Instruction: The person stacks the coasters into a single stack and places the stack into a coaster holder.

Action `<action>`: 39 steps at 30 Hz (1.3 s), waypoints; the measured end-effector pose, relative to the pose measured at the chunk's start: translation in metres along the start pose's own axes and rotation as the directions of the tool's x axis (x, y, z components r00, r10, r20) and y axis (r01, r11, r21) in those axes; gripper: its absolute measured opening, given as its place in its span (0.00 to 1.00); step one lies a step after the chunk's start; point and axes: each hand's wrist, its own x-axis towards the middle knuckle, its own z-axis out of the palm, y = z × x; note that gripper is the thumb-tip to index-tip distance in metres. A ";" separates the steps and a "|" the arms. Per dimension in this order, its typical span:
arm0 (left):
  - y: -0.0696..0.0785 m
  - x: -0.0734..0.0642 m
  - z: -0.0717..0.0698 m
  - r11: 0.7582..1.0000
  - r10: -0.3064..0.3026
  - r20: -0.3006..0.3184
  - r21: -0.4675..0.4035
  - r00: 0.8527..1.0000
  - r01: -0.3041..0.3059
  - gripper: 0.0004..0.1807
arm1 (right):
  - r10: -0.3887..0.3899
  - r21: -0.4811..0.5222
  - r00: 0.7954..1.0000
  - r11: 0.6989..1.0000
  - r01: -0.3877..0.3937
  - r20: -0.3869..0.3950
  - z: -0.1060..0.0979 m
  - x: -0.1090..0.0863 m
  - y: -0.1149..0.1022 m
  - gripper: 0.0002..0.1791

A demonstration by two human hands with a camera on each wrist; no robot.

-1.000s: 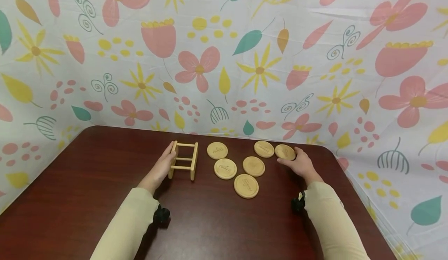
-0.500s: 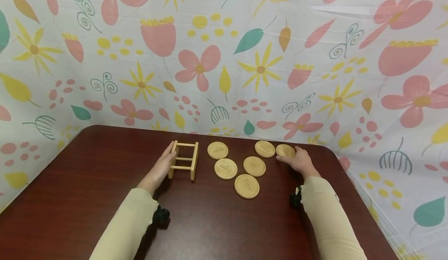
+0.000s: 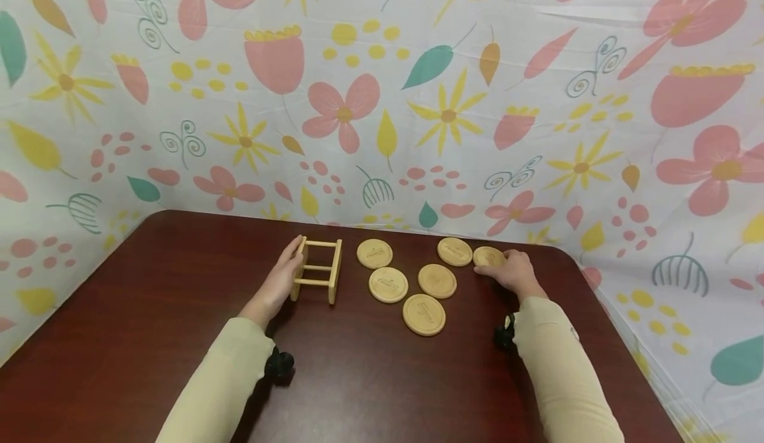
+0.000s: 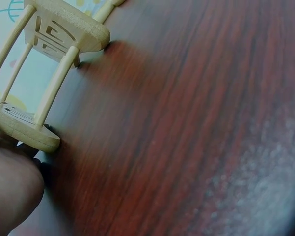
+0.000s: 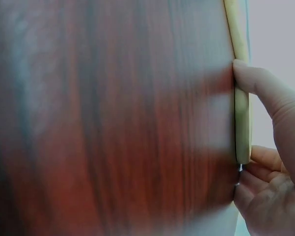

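A small wooden coaster rack (image 3: 319, 268), two side panels joined by rods, stands left of centre on the table. My left hand (image 3: 276, 290) holds it by its left panel, fingers along the outer side. In the left wrist view the near panel (image 4: 24, 130) of the rack is beside my hand, and the thumb's grip is partly hidden. At the back right, my right hand (image 3: 509, 272) holds a round wooden coaster (image 3: 487, 257) by its edge. In the right wrist view my thumb (image 5: 250, 77) and fingers lie around that coaster's rim (image 5: 242, 125).
Several more round coasters lie flat between the hands: one at the back (image 3: 375, 254), one beside the held coaster (image 3: 455, 252), and the nearest one (image 3: 424, 315). The dark wooden table (image 3: 358, 390) ends at a flower-printed cloth (image 3: 358, 98) behind.
The view has shifted slightly. My right hand stays at the same coaster, its wrist moved a little. My left hand and the rack keep their places.
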 end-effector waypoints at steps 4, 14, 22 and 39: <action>0.002 0.000 0.002 1.000 0.005 -0.002 0.005 1.000 -0.005 0.28 | -0.012 0.013 1.000 1.000 0.012 0.006 -0.004 -0.004 0.003 0.55; 0.002 0.003 0.003 0.999 -0.021 -0.034 0.048 0.999 0.023 0.31 | -0.028 0.043 0.999 0.999 0.027 0.019 -0.007 -0.011 0.004 0.55; 0.001 0.003 0.002 0.998 -0.012 -0.031 0.065 0.999 0.014 0.31 | -0.032 0.079 0.999 0.996 0.031 0.009 -0.004 -0.019 0.003 0.55; 0.000 -0.001 0.004 0.998 -0.026 -0.060 0.049 0.998 0.029 0.31 | -0.051 0.098 0.998 0.994 0.054 -0.038 -0.005 -0.029 0.005 0.59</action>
